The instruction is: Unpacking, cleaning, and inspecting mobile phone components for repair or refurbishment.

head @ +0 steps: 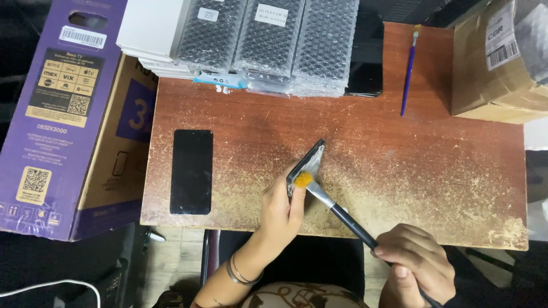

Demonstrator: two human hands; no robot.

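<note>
Head view: left hand held a phone frame tilted up on edge over the counter, grip closed around its lower end, thumb and fingers wrapped on it. Right hand gripped the dark handle of a brush near the counter's front edge, fingers clenched tight on it; the brush's orange bristle tip touched the phone frame just above the left fingers. So the frame sat inside the left grip and well apart from the right one, joined only through the brush shaft. Counter was worn reddish-brown wood, scratched pale along the front. A black phone screen lay flat at the left side, apart from both hands. Bubble-wrapped packs stacked along the far edge, beside white boxes and a dark slab. A purple-handled paintbrush lay far right, near a brown cardboard carton. A purple TV box leaned at the left of the counter. Bracelets on the left wrist. A white cable on the dark floor, bottom left.
</note>
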